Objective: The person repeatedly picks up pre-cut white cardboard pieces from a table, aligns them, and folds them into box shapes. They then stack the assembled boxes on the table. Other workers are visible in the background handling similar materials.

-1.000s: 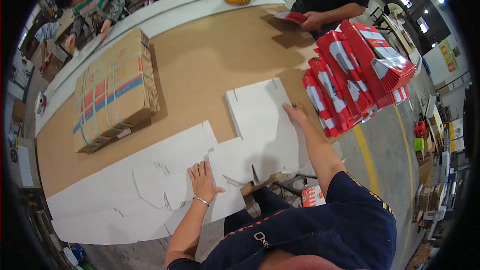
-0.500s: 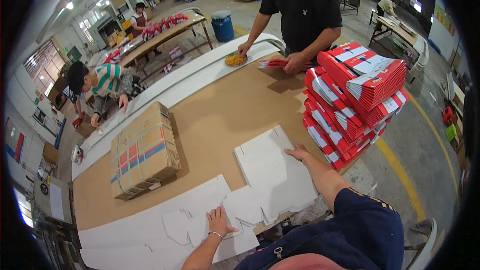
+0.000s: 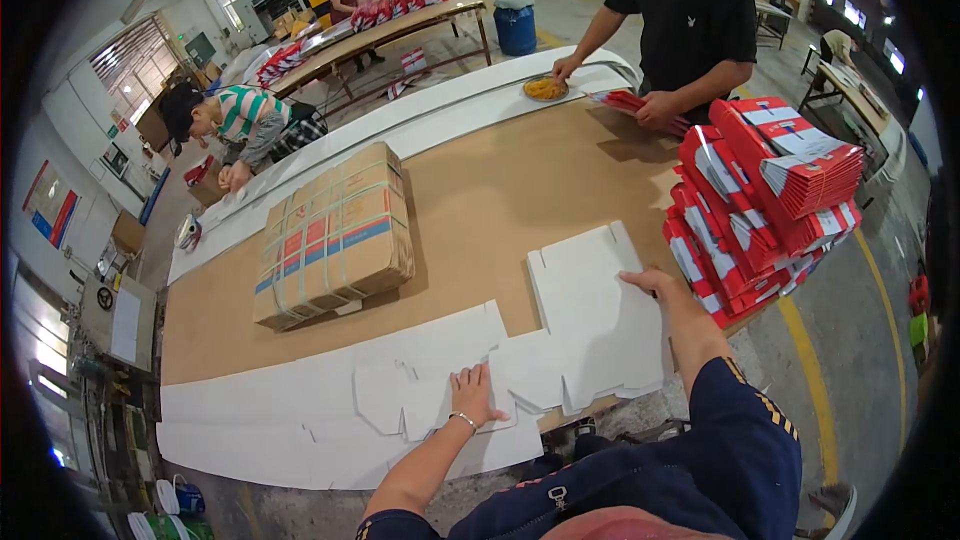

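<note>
A white die-cut cardboard sheet (image 3: 590,290) lies flat near the table's front edge, with notches and slits along its outline. My left hand (image 3: 473,395), a bracelet at its wrist, rests on its left part with the fingers spread. On the right, my right hand (image 3: 652,285) lies at the sheet's right edge; its fingers reach onto the top and look stretched out. Longer white cardboard (image 3: 250,430) extends to the left beneath my left hand. Whether the right thumb is under the sheet's edge is hidden.
A strapped brown carton (image 3: 335,240) sits left on the brown-covered table (image 3: 480,190). Tall stacked bundles of red-and-white folded cartons (image 3: 760,200) stand at the right edge. Across the table a person in black (image 3: 690,30) holds red pieces beside a dish of yellow bands (image 3: 545,89).
The view has shifted, so the table appears further left. Both my hands stay on the white sheet. At the far left, the co-worker's hands have come together.
</note>
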`<state>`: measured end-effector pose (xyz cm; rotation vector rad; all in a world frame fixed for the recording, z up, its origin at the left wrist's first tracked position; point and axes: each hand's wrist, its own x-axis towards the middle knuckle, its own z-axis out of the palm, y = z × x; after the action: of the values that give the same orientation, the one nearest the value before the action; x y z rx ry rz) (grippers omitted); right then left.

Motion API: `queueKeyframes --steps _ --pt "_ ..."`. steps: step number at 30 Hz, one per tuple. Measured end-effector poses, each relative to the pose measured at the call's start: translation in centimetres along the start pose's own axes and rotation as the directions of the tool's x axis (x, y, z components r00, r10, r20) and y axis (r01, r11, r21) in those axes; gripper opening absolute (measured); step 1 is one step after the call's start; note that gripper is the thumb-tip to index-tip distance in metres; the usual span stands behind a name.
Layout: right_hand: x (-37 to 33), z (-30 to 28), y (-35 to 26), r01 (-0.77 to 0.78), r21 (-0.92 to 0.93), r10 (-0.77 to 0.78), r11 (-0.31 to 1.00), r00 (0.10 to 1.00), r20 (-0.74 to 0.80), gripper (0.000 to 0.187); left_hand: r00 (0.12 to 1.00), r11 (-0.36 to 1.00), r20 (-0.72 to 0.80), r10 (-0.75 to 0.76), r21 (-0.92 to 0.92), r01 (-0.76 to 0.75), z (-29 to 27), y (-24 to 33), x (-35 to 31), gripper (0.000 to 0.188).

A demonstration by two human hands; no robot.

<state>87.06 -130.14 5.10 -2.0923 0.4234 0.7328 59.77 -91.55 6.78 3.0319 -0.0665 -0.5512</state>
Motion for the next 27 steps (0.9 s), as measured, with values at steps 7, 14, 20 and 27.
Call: queueKeyframes --steps 7,14,20,27 --pt "-2.4 -0.7 -2.1 0.113 0.029 -0.116 0.993 0.985 0.129 0.063 1.000 0.999 -0.026 -0.015 -0.032 0.015 0.5 -0.8 -1.0 0.124" --pt "-5.0 0.3 -1.9 0.533 0.204 -0.497 0.821 0.844 -0.201 0.045 0.999 0.999 0.025 0.026 0.024 -0.027 -0.3 -0.7 -0.4 0.127" --pt "-13.8 -0.6 -4.0 0.515 0.395 -0.505 0.761 0.852 -0.138 0.036 0.967 0.975 0.127 0.221 -0.050 -0.216 -1.6 -4.3 0.4 0.118" --pt "-17.2 -1.2 -3.8 0.555 0.368 -0.510 0.746 0.832 -0.220 0.031 0.942 0.954 0.238 0.238 -0.237 -0.181 -2.2 -6.7 4.3 0.092"
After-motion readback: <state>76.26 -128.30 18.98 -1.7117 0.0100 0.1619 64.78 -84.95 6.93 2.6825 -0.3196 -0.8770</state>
